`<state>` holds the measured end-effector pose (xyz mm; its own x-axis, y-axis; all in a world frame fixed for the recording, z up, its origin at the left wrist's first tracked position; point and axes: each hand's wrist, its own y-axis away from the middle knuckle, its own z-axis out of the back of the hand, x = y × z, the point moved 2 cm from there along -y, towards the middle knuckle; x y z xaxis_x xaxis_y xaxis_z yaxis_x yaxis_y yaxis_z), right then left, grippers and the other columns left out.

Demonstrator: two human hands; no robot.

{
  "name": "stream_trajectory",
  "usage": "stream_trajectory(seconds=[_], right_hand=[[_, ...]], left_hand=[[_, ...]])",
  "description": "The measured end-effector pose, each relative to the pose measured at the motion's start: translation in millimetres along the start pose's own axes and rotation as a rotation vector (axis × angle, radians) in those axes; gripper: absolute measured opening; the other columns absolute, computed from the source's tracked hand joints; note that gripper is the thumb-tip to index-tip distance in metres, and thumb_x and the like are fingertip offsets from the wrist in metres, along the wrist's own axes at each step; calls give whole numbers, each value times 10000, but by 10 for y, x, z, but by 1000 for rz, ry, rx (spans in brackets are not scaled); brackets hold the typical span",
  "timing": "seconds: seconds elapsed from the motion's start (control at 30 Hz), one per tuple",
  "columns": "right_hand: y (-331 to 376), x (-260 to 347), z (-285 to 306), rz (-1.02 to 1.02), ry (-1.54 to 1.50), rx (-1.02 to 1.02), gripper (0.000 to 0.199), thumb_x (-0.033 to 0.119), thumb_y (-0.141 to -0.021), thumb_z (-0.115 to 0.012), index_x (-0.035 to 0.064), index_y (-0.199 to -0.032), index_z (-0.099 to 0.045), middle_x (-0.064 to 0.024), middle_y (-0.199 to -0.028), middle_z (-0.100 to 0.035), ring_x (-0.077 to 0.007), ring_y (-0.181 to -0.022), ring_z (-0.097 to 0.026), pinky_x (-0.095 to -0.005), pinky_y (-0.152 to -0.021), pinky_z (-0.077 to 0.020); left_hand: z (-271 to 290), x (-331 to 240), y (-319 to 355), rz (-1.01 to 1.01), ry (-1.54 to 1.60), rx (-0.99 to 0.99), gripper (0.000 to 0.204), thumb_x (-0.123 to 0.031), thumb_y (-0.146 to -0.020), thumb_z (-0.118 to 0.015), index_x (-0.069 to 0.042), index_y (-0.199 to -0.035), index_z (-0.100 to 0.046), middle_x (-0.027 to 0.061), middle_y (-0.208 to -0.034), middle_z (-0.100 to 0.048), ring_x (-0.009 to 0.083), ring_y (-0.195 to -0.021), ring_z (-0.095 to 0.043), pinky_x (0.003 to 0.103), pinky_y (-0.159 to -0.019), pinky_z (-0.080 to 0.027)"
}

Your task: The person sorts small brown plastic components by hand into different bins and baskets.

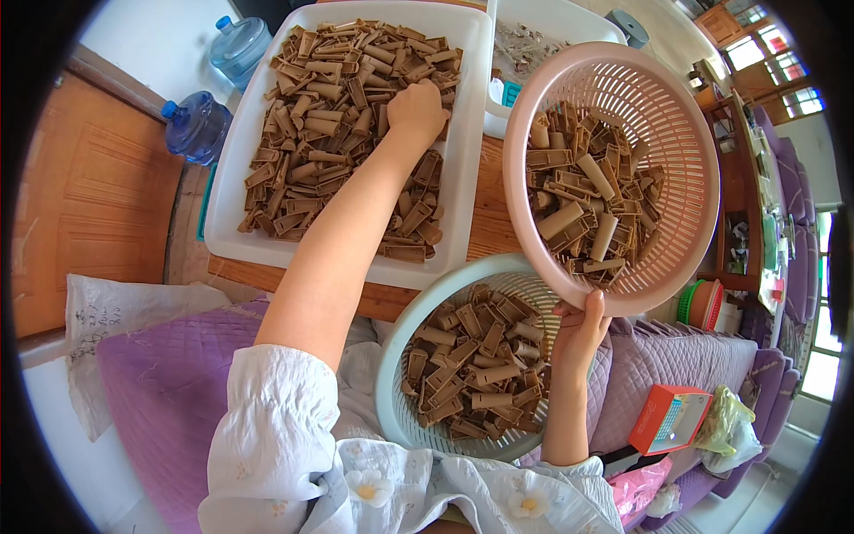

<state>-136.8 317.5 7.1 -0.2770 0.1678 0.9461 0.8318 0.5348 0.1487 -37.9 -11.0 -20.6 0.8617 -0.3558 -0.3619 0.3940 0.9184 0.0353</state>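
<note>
Head view, looking down over a wooden table [485, 222] set against a purple quilted sofa [667, 360]; an orange wooden door [89, 196] and two blue water bottles [197, 126] lie far out beyond the left hand. A white rectangular tray [464, 178] filled with brown plastic clips [329, 89] occupies the table top. Its near rim runs just above the table edge, and a strip of bare wood separates it from the pink basket [689, 160]. The left hand [415, 113] rests knuckles-up among the clips near the tray's far right corner, fingers curled down into the pile; whether it has closed on any piece cannot be told. The right hand [580, 331] pinches the lower rim of the pink basket, thumb over the edge, holding it tilted toward the viewer with clips heaped inside. Directly below this hand, on the lap, sits a pale green basket [391, 374], also holding clips, its rim overlapped by the pink one. A red box [669, 418] lies on the sofa to the right of the right wrist.
</note>
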Motion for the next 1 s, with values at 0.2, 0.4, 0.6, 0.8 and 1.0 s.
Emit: stream_trajectory(seconds=[0.2,0.4,0.6,0.8,1.0], right_hand=[[-1,5,-27,-4,28,-42,190,211,-859,-461,35,-909,-408,-80,-747,-518,-147,-556,-496,-266,-542,-430],[10,18,-34,-15,-2,-2,260,156,-831,-490,-6,-982,-352,-122,-855,-482,-177,-612,-516,-275,-494,-466],[24,53,-65,-25,-9,-2,260,157,-834,-490,-6,-982,-352,-120,-850,-479,-177,-606,-514,-281,-493,-465],[9,-1,-46,2,-20,-5,265,157,-834,-489,-5,-994,-354,-114,-852,-479,-171,-601,-508,-279,-506,-461],[36,58,-75,15,-2,-22,230,200,-842,-494,35,-963,-390,-72,-799,-513,-142,-559,-493,-257,-518,-426]], left_hand=[[78,47,-10,129,96,166,364,-300,-652,-672,-6,-851,-589,175,-868,-600,299,-815,-585,378,-699,-472],[250,533,-220,52,690,150,399,-326,-648,-661,-40,-922,-611,129,-947,-602,245,-867,-576,340,-760,-443],[1149,-78,67,-156,1197,-45,291,-300,-798,-542,-28,-901,-543,63,-768,-560,112,-690,-554,250,-627,-478],[1322,-956,521,-433,1516,377,499,-431,-771,-546,-14,-1039,-486,64,-917,-534,119,-837,-501,284,-762,-429],[1095,-1371,1313,-854,828,166,743,-349,-684,-656,91,-1184,-328,282,-1194,-352,334,-1131,-367,387,-954,-306]])
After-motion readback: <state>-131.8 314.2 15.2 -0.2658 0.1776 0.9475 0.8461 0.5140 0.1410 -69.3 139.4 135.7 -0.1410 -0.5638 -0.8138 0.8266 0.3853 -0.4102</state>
